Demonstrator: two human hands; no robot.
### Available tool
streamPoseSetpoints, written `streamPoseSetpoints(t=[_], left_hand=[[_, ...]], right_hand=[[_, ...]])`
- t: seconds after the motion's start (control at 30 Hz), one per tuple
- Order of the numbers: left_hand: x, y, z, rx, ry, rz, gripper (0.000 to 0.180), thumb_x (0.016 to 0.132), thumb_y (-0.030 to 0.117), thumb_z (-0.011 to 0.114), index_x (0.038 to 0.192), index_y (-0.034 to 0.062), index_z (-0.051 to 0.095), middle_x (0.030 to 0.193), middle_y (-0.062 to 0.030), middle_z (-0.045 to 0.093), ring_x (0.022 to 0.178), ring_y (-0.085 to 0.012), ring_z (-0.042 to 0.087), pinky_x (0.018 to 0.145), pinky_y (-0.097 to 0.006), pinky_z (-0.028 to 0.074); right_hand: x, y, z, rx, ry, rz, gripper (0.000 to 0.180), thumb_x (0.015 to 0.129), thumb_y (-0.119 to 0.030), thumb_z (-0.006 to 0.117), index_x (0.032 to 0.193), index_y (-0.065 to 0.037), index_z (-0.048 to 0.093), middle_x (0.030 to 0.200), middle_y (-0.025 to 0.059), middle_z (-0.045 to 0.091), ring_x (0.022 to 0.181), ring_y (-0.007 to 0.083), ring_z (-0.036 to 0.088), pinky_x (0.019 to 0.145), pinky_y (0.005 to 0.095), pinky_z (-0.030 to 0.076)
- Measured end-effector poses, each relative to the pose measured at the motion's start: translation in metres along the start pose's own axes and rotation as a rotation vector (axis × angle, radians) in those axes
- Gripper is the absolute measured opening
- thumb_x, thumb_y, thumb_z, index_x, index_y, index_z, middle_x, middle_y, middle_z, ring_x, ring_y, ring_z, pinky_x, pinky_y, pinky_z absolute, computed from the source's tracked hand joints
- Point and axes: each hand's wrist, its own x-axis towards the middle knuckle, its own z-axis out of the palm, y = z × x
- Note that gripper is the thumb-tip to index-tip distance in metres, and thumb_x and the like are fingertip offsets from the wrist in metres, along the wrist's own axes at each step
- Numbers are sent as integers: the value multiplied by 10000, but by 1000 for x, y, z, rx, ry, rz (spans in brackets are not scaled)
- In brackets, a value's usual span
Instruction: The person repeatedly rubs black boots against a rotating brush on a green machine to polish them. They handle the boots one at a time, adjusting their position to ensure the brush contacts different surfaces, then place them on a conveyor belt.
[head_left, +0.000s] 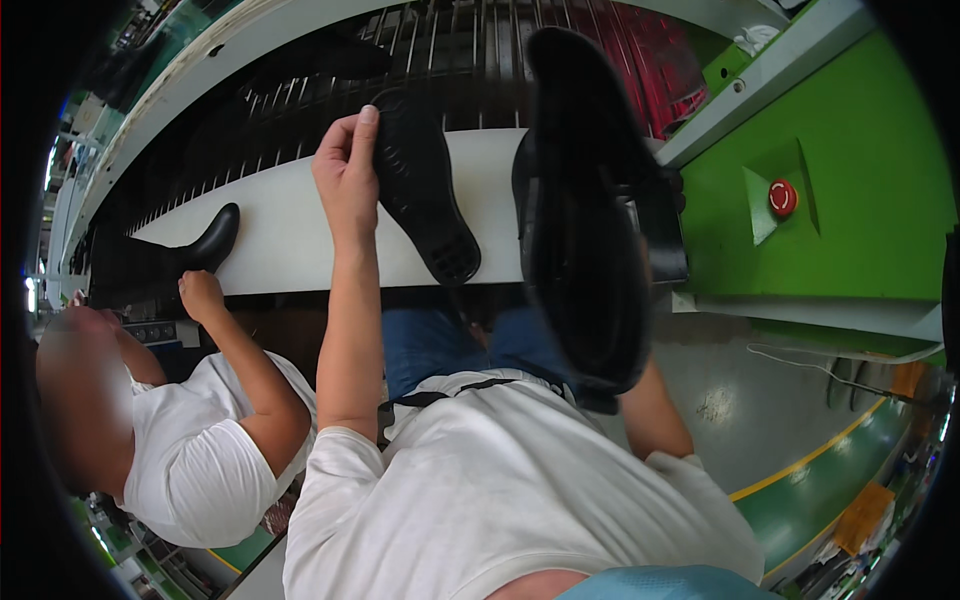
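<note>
A black shoe sole (pixel 415 175) hangs at a slant over the white worktop, its patterned heel end lowest. My left hand (pixel 348 175) pinches its upper edge between thumb and fingers. Close in front of me, a tall black boot (pixel 590 220) stands out large, its dark hollow facing up toward me. Behind it reaches my right forearm (pixel 655 410); the boot is held up on that side, but the boot hides my right hand and its fingers.
The white worktop (pixel 290 225) borders a rack of metal rollers (pixel 480 60). At the left, a co-worker's hand (pixel 202 295) touches another black boot (pixel 212 240). A green machine housing (pixel 850 180) with a red stop button (pixel 782 198) stands at the right.
</note>
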Motion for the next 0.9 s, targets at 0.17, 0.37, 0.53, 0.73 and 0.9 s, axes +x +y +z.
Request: streamPoseSetpoints(t=[0.17, 0.37, 0.53, 0.73, 0.9], left_hand=[[13, -13, 2, -83, -47, -11, 295, 1136, 281, 761, 1045, 3, 800, 888, 49, 714, 789, -8, 555, 706, -188, 427], [17, -24, 14, -128, -119, 0, 262, 1137, 259, 758, 1085, 8, 809, 919, 63, 717, 832, -11, 575, 748, -195, 449], [15, -22, 21, -190, -161, -3, 280, 1139, 295, 758, 1088, 22, 792, 899, 90, 680, 817, -6, 547, 721, -194, 422], [15, -21, 23, -359, -312, -132, 278, 1160, 301, 712, 1187, 26, 748, 1015, 31, 740, 924, -28, 651, 801, -218, 533], [18, -24, 23, -367, -276, -167, 310, 1150, 287, 723, 1237, -9, 743, 1061, -9, 765, 940, -63, 691, 830, -234, 567]], right_hand=[[-78, 28, -22, 481, -129, 731, 673, 1141, -651, 578, 1461, -62, 640, 1330, 127, 713, 1252, 282, 729, 1078, 441, 607], [-56, 28, 28, 1366, -332, 688, 545, 1129, -381, 682, 1518, -3, 632, 1595, 322, 590, 1539, 435, 556, 1350, 564, 435], [-48, 56, 30, 1389, -366, 558, 452, 1127, -223, 694, 1502, 22, 641, 1483, 317, 638, 1310, 382, 697, 1100, 407, 664], [-89, 50, -4, 1451, -226, 772, 509, 1125, -327, 681, 1476, 37, 626, 1347, 288, 595, 1087, 287, 726, 940, 386, 695], [-84, 29, -6, 782, -190, 674, 728, 1137, -584, 505, 1552, 8, 591, 1269, 253, 658, 1026, 378, 724, 1046, 522, 655]])
